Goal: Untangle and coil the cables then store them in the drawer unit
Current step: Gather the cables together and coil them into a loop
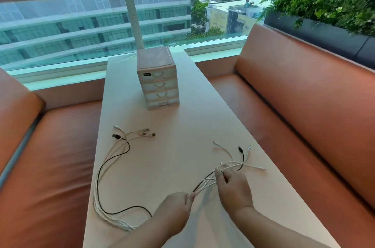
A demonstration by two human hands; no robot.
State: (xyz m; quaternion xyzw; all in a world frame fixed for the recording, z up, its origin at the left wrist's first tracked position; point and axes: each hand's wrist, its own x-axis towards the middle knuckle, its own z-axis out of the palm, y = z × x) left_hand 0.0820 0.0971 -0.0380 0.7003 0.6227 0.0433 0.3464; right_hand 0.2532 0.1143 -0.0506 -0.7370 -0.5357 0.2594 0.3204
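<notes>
Logging hand state first. Left hand (pixel 176 206) grips the cables (pixel 204 184): its fingers (pixel 190 197) are curled round the whole bundle. Right hand (pixel 233 189) sits just ahead of the left fingers on the same bundle, its fingers (pixel 218 174) bent down and pinching strands; I cannot tell which ones. The short run of white and black leads between the two grips appears raised off the bench (pixel 182 126).

Cable layout: beyond the right fingers the small plug ends (pixel 241 150) fan out loose. Behind the left fingers the bundle passes under the left forearm, sweeps in a wide loop well to their left, and ends in a second spray of USB plugs (pixel 145 133) ahead and to the left. The drawer unit (pixel 158 83) stands well ahead of both hands, and all four drawers look closed.

My judgement is that this is early: nothing is separated or coiled yet.

Risks from here:
- Drawing one lead out with the right fingers while the left fingers clamp all of them would tighten any crossings rather than free them.
- A hard pull could whip the far loop and plugs across the bench, or off its left edge onto the seat.
- The forearm lying over the bundle may snag it.
- The unit looks light, so tugging a drawer one-handed may slide it.
</notes>
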